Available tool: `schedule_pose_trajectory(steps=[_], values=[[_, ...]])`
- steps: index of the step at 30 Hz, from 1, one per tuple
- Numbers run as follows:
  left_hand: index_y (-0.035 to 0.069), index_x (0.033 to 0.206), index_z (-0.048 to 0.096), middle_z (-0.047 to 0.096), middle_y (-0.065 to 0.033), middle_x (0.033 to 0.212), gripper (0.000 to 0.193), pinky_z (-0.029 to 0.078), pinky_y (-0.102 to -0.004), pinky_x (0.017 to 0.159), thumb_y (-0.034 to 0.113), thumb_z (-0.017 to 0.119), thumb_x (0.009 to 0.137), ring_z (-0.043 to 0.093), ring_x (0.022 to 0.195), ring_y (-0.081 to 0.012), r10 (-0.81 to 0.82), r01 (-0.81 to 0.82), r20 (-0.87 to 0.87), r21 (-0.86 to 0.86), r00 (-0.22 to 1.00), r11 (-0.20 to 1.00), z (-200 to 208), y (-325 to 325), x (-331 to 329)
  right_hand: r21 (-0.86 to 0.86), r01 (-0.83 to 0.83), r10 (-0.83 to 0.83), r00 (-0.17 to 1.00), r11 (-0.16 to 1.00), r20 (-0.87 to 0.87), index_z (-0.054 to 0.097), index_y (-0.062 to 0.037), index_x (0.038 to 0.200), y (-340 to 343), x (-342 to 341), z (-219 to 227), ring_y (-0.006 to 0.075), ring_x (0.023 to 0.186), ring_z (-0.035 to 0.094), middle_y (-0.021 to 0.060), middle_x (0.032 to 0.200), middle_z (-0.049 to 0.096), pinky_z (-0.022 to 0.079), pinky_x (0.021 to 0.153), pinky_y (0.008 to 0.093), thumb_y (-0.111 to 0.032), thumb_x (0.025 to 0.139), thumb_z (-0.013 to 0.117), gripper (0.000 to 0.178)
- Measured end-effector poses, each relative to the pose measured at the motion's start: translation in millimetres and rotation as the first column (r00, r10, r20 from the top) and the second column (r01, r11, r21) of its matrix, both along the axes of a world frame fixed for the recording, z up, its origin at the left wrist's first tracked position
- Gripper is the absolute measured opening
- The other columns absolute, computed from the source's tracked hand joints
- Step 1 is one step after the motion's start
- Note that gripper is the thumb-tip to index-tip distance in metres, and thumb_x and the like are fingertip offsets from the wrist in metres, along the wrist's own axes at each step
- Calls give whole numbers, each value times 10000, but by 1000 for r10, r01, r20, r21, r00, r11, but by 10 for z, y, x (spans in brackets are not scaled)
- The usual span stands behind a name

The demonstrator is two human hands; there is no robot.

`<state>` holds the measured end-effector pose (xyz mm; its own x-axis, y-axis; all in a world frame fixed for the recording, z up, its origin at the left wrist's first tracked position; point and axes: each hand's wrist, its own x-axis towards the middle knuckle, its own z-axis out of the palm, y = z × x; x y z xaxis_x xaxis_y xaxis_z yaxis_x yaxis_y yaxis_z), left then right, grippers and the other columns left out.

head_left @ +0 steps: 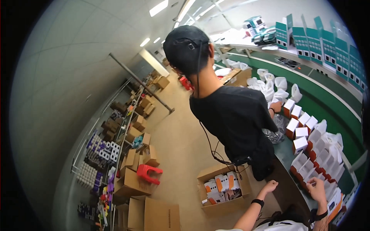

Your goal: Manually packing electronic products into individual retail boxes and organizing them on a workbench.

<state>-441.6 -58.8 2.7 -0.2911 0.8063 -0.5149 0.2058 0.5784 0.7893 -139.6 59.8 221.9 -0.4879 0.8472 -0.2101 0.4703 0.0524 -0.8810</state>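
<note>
My left hand (271, 186) hangs loosely curled over the gap beside the workbench (284, 152), with nothing visible in it. My right hand (317, 190) is above the near end of the bench, fingers bent inward at the rows of open white-and-orange boxes (304, 169). Whether those fingers grip a box edge or something small I cannot make out. Close by the right wrist stands a white box with an orange side (334, 204). Farther along the bench are closed white-and-orange boxes (291, 126) and white plastic bags (280, 83).
A co-worker in a black shirt (231, 111) stands just ahead at the bench, one hand among the bags. An open carton of small boxes (227, 207) sits on the floor. Teal boxes (304, 38) line the upper shelf. A red stool (149, 174) and cartons (162, 215) stand left.
</note>
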Motion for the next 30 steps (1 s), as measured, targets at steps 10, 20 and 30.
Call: schedule_pose_trajectory(steps=[10,20,30], values=[[15,1076,690,720,-173,1030,208,542,-352,858,134,523,1040,709,940,-244,75,133,-355,527,932,839,1863,1655,-270,-58,-18,5,973,998,-230,704,6,957,544,-447,15,260,838,717,164,900,737,552,786,355,-178,884,706,198],[163,1580,294,330,-251,1572,1363,333,-541,1160,378,995,430,304,1464,-446,-499,738,-710,43,497,674,1182,3259,-402,-122,249,-273,927,961,-258,658,19,907,697,-147,-68,91,710,618,51,775,670,500,650,267,-85,890,690,110],[213,1587,264,352,-254,1453,1320,375,-532,1036,333,951,466,381,1327,-429,-443,675,-820,-97,363,732,1364,3283,-125,-221,412,-447,883,884,-143,655,19,909,852,-600,86,47,667,555,-9,722,619,445,609,219,-50,886,684,78]])
